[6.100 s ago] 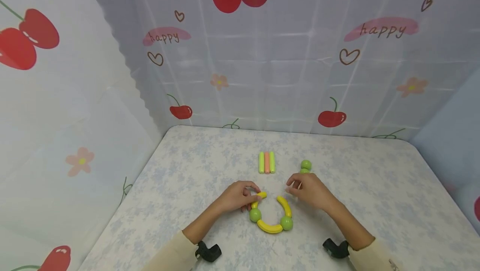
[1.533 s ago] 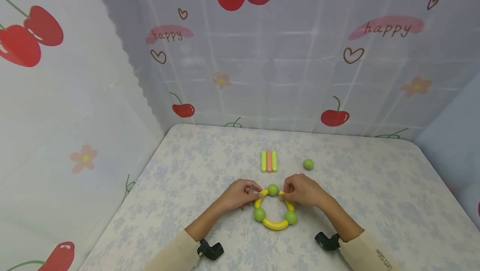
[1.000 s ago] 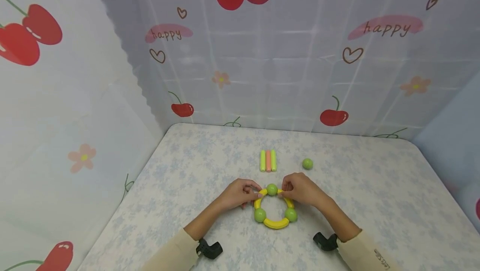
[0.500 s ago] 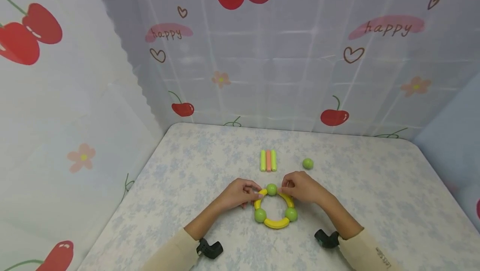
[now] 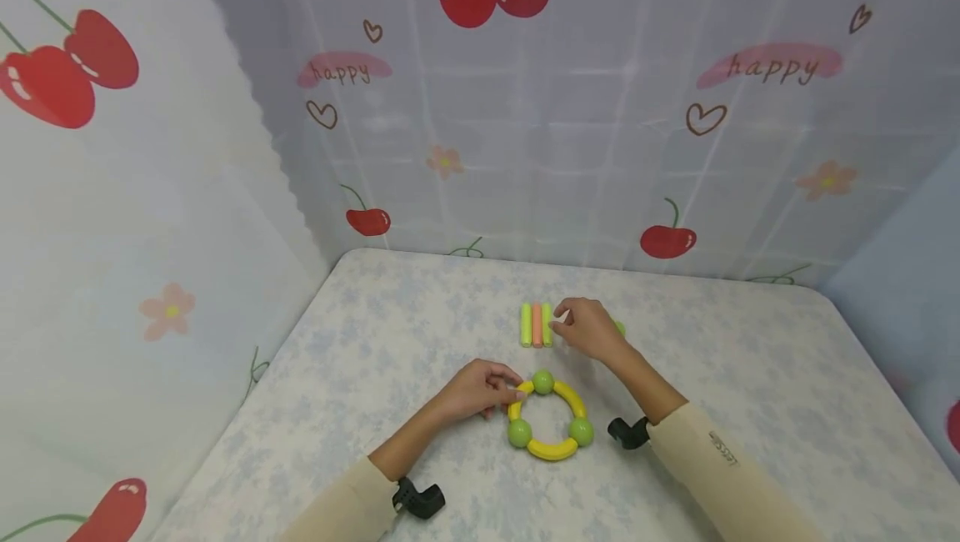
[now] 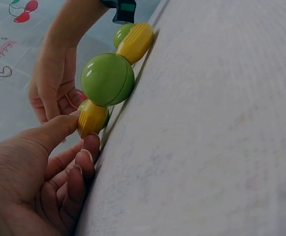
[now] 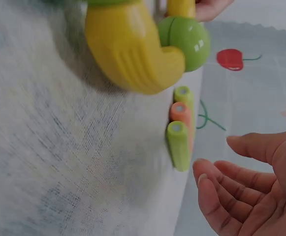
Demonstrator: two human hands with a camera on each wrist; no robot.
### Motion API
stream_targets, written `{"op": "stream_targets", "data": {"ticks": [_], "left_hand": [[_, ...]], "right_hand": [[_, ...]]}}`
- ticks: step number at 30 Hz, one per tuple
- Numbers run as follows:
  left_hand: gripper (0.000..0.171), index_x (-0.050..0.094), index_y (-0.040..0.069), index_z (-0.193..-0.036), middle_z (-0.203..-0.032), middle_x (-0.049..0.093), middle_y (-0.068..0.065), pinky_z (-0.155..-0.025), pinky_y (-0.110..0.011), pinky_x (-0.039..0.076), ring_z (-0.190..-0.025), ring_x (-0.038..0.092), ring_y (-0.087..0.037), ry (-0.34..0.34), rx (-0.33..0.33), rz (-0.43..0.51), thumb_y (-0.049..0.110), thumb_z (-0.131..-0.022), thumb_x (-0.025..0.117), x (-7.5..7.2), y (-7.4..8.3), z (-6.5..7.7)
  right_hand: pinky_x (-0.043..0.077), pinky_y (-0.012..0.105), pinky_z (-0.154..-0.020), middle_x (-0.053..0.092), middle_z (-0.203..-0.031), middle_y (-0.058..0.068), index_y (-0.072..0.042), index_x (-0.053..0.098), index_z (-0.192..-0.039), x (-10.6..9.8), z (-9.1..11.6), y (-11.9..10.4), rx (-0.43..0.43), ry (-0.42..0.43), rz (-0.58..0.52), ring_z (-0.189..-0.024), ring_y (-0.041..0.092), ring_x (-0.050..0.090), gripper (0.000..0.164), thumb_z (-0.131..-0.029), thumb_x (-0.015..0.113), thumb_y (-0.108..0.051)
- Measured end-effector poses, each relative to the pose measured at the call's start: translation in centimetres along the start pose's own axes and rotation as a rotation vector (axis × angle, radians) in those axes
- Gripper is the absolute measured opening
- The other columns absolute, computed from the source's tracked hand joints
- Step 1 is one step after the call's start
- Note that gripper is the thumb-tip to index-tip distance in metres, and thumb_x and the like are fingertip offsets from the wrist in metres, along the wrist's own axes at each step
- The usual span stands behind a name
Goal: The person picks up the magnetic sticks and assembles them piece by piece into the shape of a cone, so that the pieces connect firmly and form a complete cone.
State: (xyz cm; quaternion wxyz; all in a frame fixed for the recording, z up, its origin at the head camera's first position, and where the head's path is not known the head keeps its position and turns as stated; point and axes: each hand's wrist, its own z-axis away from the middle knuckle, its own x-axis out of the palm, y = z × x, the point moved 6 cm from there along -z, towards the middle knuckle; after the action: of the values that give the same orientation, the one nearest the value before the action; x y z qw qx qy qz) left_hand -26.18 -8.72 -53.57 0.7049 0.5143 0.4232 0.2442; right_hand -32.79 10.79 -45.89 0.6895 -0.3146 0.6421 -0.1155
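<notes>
A ring of three green balls [image 5: 581, 431] and three curved yellow rods [image 5: 552, 449] lies on the table. My left hand [image 5: 477, 390] pinches the ring's upper left rod [image 6: 91, 119] between thumb and fingers, and its lower fingers rest by the table. My right hand [image 5: 588, 328] is beyond the ring, fingers bent, thumb and fingertips apart with nothing between them. Its fingertips come close to the right-hand one of two straight light green rods [image 5: 547, 325]. A straight orange rod [image 5: 536, 325] lies between that pair, their ends showing round grey centres in the right wrist view.
A loose green ball [image 5: 620, 328] sits mostly hidden behind the right hand. The table [image 5: 405, 317] has a pale blue-white patterned cover, with a printed curtain [image 5: 517, 125] behind it. Each wrist carries a black camera mount [image 5: 420, 499].
A green ball from the right joined the ring's top, closing the gap between two yellow rods. My right hand then let go and moved up to the straight rods; the left hand stayed put.
</notes>
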Motion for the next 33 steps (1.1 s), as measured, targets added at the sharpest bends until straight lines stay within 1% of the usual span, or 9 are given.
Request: {"op": "stream_targets", "data": {"ticks": [5, 13, 15, 17, 20, 23, 26, 30, 33], "left_hand": [[0.022, 0.077, 0.017, -0.108, -0.069, 0.067, -0.004, -0.045, -0.026, 0.046, -0.045, 0.051, -0.013, 0.002, -0.009, 0.001, 0.031, -0.092, 0.078, 0.0, 0.0, 0.1], [0.022, 0.077, 0.017, -0.110, -0.068, 0.067, -0.003, -0.045, -0.026, 0.045, -0.045, 0.051, -0.013, -0.003, -0.014, 0.001, 0.030, -0.093, 0.077, 0.0, -0.2, 0.1], [0.022, 0.077, 0.017, -0.110, -0.068, 0.067, -0.003, -0.045, -0.026, 0.046, -0.045, 0.051, -0.013, -0.005, -0.012, 0.004, 0.031, -0.092, 0.077, -0.1, -0.1, 0.1], [0.023, 0.077, 0.018, -0.110, -0.068, 0.067, -0.002, -0.045, -0.026, 0.046, -0.045, 0.052, -0.013, -0.006, -0.012, 0.001, 0.032, -0.092, 0.077, -0.1, -0.1, 0.1], [0.023, 0.077, 0.019, -0.110, -0.067, 0.066, -0.001, -0.045, -0.026, 0.046, -0.045, 0.052, -0.013, -0.010, -0.012, -0.006, 0.033, -0.092, 0.077, -0.1, -0.1, -0.1], [0.023, 0.077, 0.019, -0.110, -0.068, 0.067, -0.002, -0.045, -0.026, 0.046, -0.046, 0.052, -0.013, -0.008, -0.016, -0.006, 0.033, -0.092, 0.077, -0.1, 0.0, -0.1], [0.022, 0.077, 0.018, -0.109, -0.068, 0.067, -0.005, -0.045, -0.027, 0.045, -0.046, 0.051, -0.014, 0.002, -0.014, 0.001, 0.032, -0.092, 0.078, -0.2, 0.2, 0.0], [0.021, 0.077, 0.018, -0.108, -0.068, 0.067, -0.006, -0.045, -0.026, 0.045, -0.046, 0.051, -0.015, 0.005, -0.015, 0.001, 0.031, -0.092, 0.078, -0.2, 0.2, 0.1], [0.022, 0.077, 0.019, -0.109, -0.068, 0.067, -0.004, -0.045, -0.026, 0.045, -0.046, 0.051, -0.014, -0.003, -0.019, 0.001, 0.032, -0.092, 0.078, -0.1, -0.1, 0.0]], "right_hand": [[0.050, 0.029, -0.054, 0.067, -0.079, 0.007, 0.004, 0.069, -0.115, 0.6, -1.7, 0.4, 0.054, -0.019, 0.052, -0.064, 0.017, 0.060, 0.030, -0.092, 0.076, -0.014], [0.055, 0.037, -0.071, 0.069, -0.116, 0.018, 0.006, 0.065, -0.123, 2.1, -3.5, 1.2, 0.132, -0.056, 0.154, -0.086, 0.024, 0.065, 0.043, -0.092, 0.077, -0.021], [0.053, 0.034, -0.064, 0.069, -0.107, 0.017, 0.007, 0.066, -0.117, 2.2, -3.8, 1.4, 0.152, -0.063, 0.150, -0.078, 0.022, 0.062, 0.039, -0.092, 0.076, -0.021], [0.046, 0.029, -0.055, 0.066, -0.088, 0.013, 0.005, 0.067, -0.101, 2.3, -3.9, 1.6, 0.172, -0.072, 0.138, -0.065, 0.018, 0.055, 0.029, -0.092, 0.076, -0.020], [0.036, 0.026, -0.048, 0.049, -0.063, 0.004, -0.004, 0.058, -0.076, 2.4, -4.0, 1.8, 0.189, -0.086, 0.122, -0.052, 0.014, 0.043, 0.028, -0.091, 0.076, -0.020], [0.032, 0.024, -0.046, 0.038, -0.055, -0.001, -0.012, 0.047, -0.064, 2.3, -3.9, 1.7, 0.172, -0.088, 0.103, -0.048, 0.012, 0.037, 0.039, -0.091, 0.075, -0.017], [0.032, 0.024, -0.045, 0.037, -0.054, -0.002, -0.013, 0.045, -0.062, 2.1, -3.9, 1.5, 0.155, -0.082, 0.089, -0.047, 0.011, 0.037, 0.040, -0.090, 0.073, -0.013], [0.045, 0.028, -0.053, 0.061, -0.074, 0.009, 0.000, 0.064, -0.083, 1.7, -3.5, 1.4, 0.160, -0.065, 0.085, -0.059, 0.016, 0.052, 0.018, -0.092, 0.071, -0.014], [0.052, 0.033, -0.062, 0.070, -0.097, 0.017, 0.009, 0.066, -0.113, 1.3, -2.8, 1.3, 0.138, -0.031, 0.069, -0.070, 0.020, 0.060, 0.033, -0.093, 0.072, -0.017]]}}
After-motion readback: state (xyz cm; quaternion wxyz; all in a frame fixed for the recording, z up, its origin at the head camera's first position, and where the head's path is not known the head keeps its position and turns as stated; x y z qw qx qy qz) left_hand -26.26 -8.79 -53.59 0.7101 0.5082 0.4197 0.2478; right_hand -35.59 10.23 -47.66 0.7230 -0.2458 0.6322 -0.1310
